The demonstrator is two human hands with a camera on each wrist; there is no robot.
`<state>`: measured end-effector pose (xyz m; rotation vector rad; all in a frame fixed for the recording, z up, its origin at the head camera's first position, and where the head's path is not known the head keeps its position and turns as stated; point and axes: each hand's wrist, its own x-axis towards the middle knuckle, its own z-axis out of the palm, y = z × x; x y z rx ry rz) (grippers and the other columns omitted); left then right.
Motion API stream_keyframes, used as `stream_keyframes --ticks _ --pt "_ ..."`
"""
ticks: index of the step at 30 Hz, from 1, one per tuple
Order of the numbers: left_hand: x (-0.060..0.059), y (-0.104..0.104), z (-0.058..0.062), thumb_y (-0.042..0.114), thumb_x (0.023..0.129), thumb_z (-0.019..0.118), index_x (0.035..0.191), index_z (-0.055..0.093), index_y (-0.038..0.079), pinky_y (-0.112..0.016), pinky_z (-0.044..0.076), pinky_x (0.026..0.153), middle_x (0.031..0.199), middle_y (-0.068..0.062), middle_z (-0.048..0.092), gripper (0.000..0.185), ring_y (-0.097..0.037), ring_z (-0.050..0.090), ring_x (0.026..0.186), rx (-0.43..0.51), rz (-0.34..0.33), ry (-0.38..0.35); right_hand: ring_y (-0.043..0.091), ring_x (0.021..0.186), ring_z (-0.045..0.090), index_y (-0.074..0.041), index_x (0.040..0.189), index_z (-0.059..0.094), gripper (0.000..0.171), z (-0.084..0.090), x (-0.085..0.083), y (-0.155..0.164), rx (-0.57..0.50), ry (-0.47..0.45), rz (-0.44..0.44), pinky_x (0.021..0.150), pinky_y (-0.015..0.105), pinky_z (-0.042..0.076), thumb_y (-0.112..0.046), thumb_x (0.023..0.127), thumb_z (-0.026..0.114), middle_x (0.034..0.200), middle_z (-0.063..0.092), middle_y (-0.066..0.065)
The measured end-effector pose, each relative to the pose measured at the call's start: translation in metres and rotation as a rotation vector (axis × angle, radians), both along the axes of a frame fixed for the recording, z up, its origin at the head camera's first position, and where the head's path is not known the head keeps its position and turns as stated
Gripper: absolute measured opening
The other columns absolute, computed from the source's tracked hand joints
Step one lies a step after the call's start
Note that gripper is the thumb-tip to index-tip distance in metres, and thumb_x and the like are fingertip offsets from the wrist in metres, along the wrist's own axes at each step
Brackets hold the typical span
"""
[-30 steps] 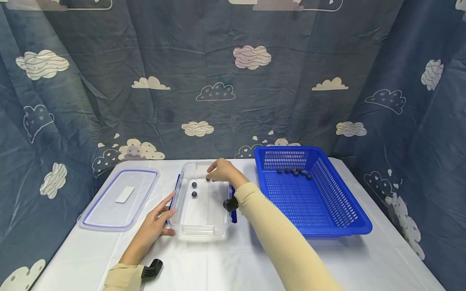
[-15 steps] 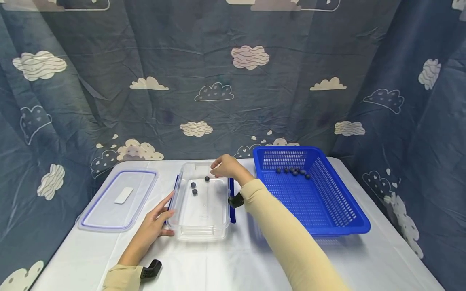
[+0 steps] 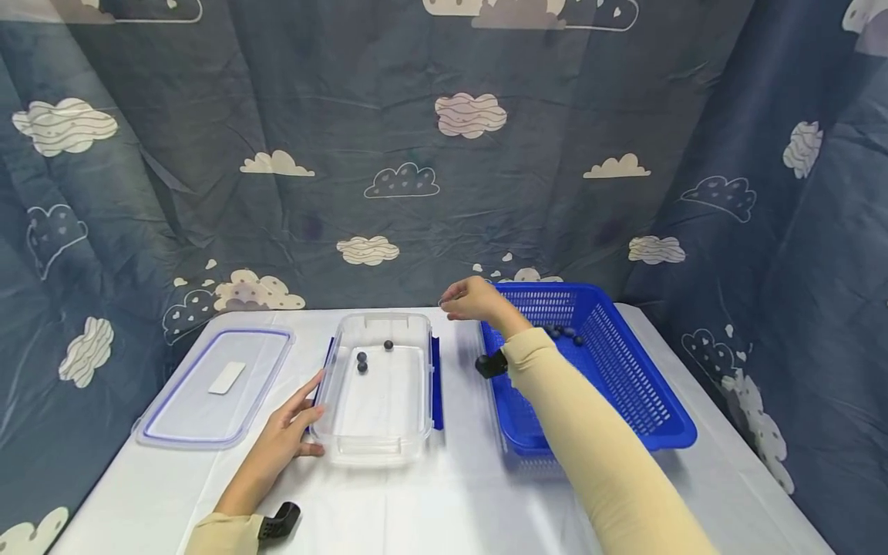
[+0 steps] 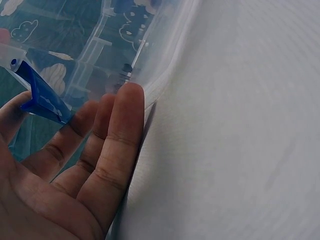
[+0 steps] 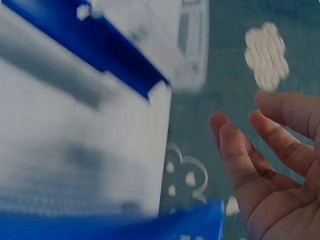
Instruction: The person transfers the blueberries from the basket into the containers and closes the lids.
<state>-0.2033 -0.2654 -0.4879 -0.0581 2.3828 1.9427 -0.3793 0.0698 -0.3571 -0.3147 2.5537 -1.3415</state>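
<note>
A clear plastic food container (image 3: 378,451) with blue side latches stands lidless on the white table. Inside it lie three dark blueberries (image 3: 362,358), toward its far end. My left hand (image 3: 280,435) rests against the container's left side, fingers mostly straight; its fingertips (image 4: 131,97) touch the wall in the left wrist view. Between the container and the blue basket (image 3: 648,439), my right hand (image 3: 479,299) hovers in the air near the basket's far left corner. Its fingers are spread and hold nothing in the right wrist view. More blueberries (image 3: 569,332) lie at the basket's far end, partly hidden by my right hand.
A clear lid (image 3: 260,385) with a blue seal and a white label lies flat left of the container. A dark curtain (image 3: 402,223) with cloud prints hangs behind the table and along both sides.
My right hand has left the container and moved right to the basket's edge, leaving a third blueberry in the container. My left hand has stayed at the container's side.
</note>
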Motion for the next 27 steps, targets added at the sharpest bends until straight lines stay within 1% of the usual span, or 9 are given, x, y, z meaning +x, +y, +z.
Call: stream_keyframes --ticks 5,10,12,15,17,21,23,25,27 --pt "0.0 0.0 0.002 0.021 0.111 0.056 0.168 0.038 0.031 -0.036 0.068 0.071 0.141 -0.024 0.049 0.06 -0.03 0.056 0.118 0.006 0.004 0.0 0.036 0.116 0.076 0.01 0.133 0.065 0.034 0.0 -0.01 0.038 0.003 0.006 -0.043 0.105 0.037 0.063 -0.008 0.105 0.067 0.134 0.068 0.029" --pt "-0.001 0.0 0.0 0.021 0.111 0.057 0.168 0.039 0.031 -0.037 0.068 0.071 0.141 -0.024 0.05 0.06 -0.028 0.057 0.116 0.02 0.0 0.006 0.025 0.1 0.077 0.016 0.135 0.06 0.037 -0.004 -0.013 0.076 -0.032 -0.015 -0.077 0.098 0.028 0.065 -0.005 0.105 0.065 0.142 0.06 0.033" --pt "-0.002 -0.001 -0.001 0.022 0.111 0.057 0.168 0.039 0.031 -0.037 0.068 0.071 0.142 -0.025 0.049 0.06 -0.029 0.057 0.118 0.022 0.0 0.006 0.015 0.094 0.075 0.017 0.135 0.059 0.037 -0.005 -0.013 0.09 -0.05 -0.031 -0.101 0.092 0.022 0.065 -0.004 0.105 0.065 0.14 0.059 0.032" --pt "-0.003 -0.001 -0.002 0.023 0.111 0.058 0.167 0.039 0.032 -0.037 0.068 0.072 0.144 -0.024 0.049 0.06 -0.03 0.056 0.12 0.024 -0.001 0.006 0.013 0.092 0.074 0.017 0.136 0.058 0.039 -0.007 -0.012 0.107 -0.038 -0.035 -0.135 0.088 0.019 0.065 -0.005 0.106 0.064 0.133 0.06 0.028" --pt "-0.003 -0.001 -0.003 0.023 0.111 0.057 0.167 0.039 0.033 -0.037 0.068 0.072 0.144 -0.024 0.048 0.06 -0.031 0.056 0.12 0.024 -0.001 0.005 0.015 0.095 0.075 0.017 0.138 0.057 0.04 -0.009 -0.013 0.118 -0.029 -0.04 -0.153 0.087 0.018 0.065 -0.006 0.106 0.064 0.133 0.06 0.027" --pt "-0.003 -0.001 -0.002 0.023 0.111 0.057 0.167 0.04 0.033 -0.037 0.068 0.071 0.144 -0.024 0.049 0.06 -0.032 0.055 0.122 0.018 0.004 0.003 0.024 0.108 0.076 0.015 0.144 0.053 0.045 -0.012 -0.014 0.135 -0.002 -0.047 -0.194 0.088 0.018 0.064 -0.01 0.108 0.062 0.144 0.056 0.032" --pt "-0.002 -0.001 -0.002 0.023 0.111 0.058 0.167 0.04 0.033 -0.037 0.068 0.071 0.144 -0.025 0.049 0.06 -0.033 0.055 0.123 0.017 0.008 0.003 0.025 0.11 0.075 0.014 0.147 0.051 0.048 -0.012 -0.012 0.143 0.014 -0.052 -0.214 0.087 0.017 0.064 -0.012 0.108 0.062 0.147 0.054 0.033" --pt "-0.002 -0.001 -0.002 0.024 0.111 0.058 0.167 0.04 0.033 -0.036 0.068 0.071 0.144 -0.024 0.049 0.06 -0.033 0.054 0.125 0.014 0.009 0.0 0.02 0.104 0.075 0.015 0.15 0.048 0.052 -0.014 -0.012 0.15 0.019 -0.063 -0.226 0.085 0.017 0.064 -0.012 0.108 0.062 0.146 0.055 0.033" --pt "-0.001 0.0 -0.001 0.024 0.11 0.058 0.167 0.04 0.033 -0.036 0.068 0.072 0.144 -0.024 0.048 0.06 -0.034 0.054 0.125 0.013 0.009 -0.004 0.013 0.093 0.074 0.015 0.152 0.046 0.054 -0.017 -0.012 0.158 0.024 -0.073 -0.238 0.079 0.014 0.063 -0.012 0.108 0.062 0.141 0.058 0.03"
